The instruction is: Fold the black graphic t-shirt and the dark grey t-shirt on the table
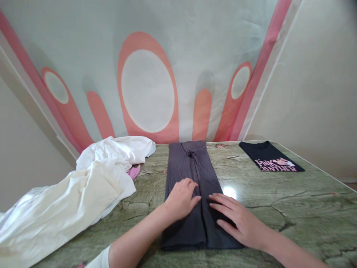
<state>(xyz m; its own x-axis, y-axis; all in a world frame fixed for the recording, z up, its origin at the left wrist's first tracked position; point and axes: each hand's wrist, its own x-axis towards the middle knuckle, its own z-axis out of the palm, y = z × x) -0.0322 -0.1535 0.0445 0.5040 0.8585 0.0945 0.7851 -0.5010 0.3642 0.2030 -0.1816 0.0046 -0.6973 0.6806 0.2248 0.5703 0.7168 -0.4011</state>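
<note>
A dark grey garment (pixel 185 167), folded into a long strip, lies lengthwise on the table in front of me. A seam or fold line runs down its middle, and a small gathered knot shows near its far end. My left hand (pixel 181 199) rests on the left half, fingers slightly bent and pointing toward the middle line. On the right half lies my right hand (pixel 237 219), its fingers spread and stretched out across the cloth. Neither hand grips the fabric.
A heap of white and cream cloth (pixel 92 186) covers the table's left side, with a bit of pink fabric (pixel 134 172) poking out. A folded black T-shirt (pixel 270 154) with pink lettering lies at the back right. The wood-patterned table (pixel 279 201) meets a decorated wall (pixel 223 33).
</note>
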